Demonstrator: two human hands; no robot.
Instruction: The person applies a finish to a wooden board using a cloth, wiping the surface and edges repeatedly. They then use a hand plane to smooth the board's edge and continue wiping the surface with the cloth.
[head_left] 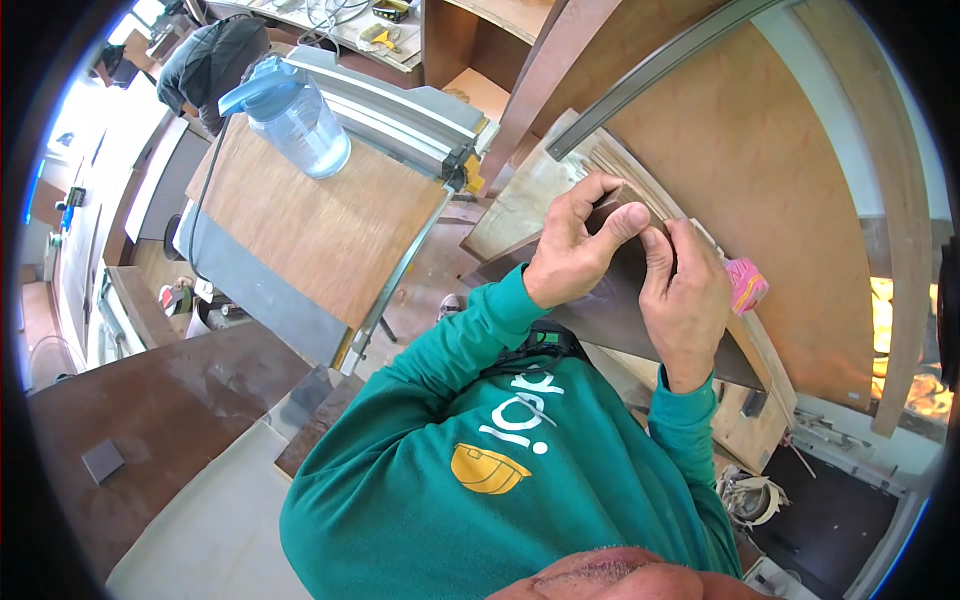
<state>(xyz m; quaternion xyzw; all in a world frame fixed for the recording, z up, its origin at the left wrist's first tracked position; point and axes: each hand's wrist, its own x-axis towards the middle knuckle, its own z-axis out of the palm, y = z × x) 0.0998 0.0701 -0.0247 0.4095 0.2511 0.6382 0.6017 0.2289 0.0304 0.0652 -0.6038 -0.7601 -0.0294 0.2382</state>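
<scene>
My left hand (585,240) and my right hand (680,300) meet at the upper edge of a dark brown board (630,325), which is tilted in front of me. Both have curled fingers gripping that edge, with the thumbs close together on it. Just behind the board, pale wooden strips (610,165) lie on a worn wooden surface (510,215). A pink-and-yellow object (746,284), too unclear to name, sits just right of my right hand.
A panel saw table (210,260) at the left carries a plywood sheet (290,220) and a blue-lidded jug (305,135). Another person (205,65) bends beyond it. Large wooden panels (790,210) stand at the right; a brown board (150,410) lies lower left.
</scene>
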